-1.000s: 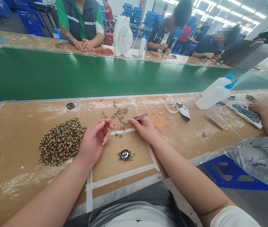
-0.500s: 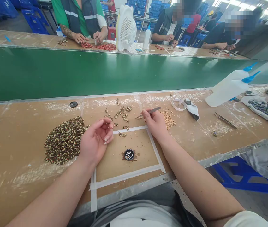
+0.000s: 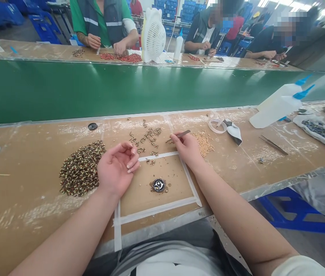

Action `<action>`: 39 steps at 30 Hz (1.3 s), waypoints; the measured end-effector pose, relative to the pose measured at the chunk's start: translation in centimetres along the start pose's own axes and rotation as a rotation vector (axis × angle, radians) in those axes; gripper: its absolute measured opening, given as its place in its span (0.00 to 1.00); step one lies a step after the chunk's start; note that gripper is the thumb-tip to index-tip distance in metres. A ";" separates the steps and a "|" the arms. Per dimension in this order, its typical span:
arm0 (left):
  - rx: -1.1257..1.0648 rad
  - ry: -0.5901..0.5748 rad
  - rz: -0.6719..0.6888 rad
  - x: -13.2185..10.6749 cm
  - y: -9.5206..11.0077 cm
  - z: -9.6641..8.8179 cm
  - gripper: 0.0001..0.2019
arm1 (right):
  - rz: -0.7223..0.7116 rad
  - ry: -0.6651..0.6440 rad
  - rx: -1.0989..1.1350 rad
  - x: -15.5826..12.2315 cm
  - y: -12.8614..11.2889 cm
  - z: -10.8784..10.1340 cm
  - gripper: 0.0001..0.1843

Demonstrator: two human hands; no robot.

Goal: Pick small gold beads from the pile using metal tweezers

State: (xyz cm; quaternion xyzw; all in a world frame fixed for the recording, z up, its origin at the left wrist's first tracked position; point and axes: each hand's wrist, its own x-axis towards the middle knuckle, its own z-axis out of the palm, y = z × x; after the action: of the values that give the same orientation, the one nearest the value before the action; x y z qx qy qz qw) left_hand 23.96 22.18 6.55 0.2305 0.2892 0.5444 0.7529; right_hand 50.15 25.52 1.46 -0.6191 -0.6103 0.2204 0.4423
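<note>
My right hand [image 3: 187, 146] is closed around metal tweezers [image 3: 183, 134], whose tips point left above the table near small brass-coloured pieces [image 3: 150, 135]. Palm up, my left hand [image 3: 120, 163] has its fingers curled, with thumb and index finger close together; anything between them is too small to make out. Beside it lies a heap of small dark and cream pieces [image 3: 80, 168]. Between my forearms, a small round black dish [image 3: 159, 185] with a white curved pattern sits on a brown-stained spot inside a taped rectangle. Small beige beads [image 3: 204, 143] lie beside my right hand.
A second pair of tweezers [image 3: 273, 145], a tape roll [image 3: 216, 126] and two blue-tipped squeeze bottles [image 3: 277, 107] are on the right. A black round lid [image 3: 92, 126] lies at the back left. Beyond the green strip [image 3: 122, 92], people work near a white fan [image 3: 153, 36].
The view has shifted slightly. My hands keep nearly the same pose, with the tweezers a little moved. Across the strip, the hands of the person in green have moved.
</note>
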 end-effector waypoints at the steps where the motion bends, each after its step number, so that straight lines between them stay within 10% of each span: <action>1: 0.008 -0.006 -0.005 0.0 0.0 0.0 0.07 | -0.002 -0.002 -0.002 0.0 0.1 0.0 0.17; 17: 0.801 -0.149 -0.079 -0.1 -2.7 -0.4 0.17 | -0.356 -0.193 0.434 -2.8 -4.1 0.1 0.19; 39: 1.117 -0.269 -0.041 -0.8 -2.5 0.4 0.18 | -0.408 -0.246 0.498 -2.6 -4.4 0.0 0.13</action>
State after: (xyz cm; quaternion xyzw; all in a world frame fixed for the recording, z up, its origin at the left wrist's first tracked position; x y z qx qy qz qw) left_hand 25.79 20.69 5.33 0.6549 0.4390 0.2601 0.5574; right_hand 47.28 22.49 4.33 -0.3261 -0.6975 0.3427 0.5382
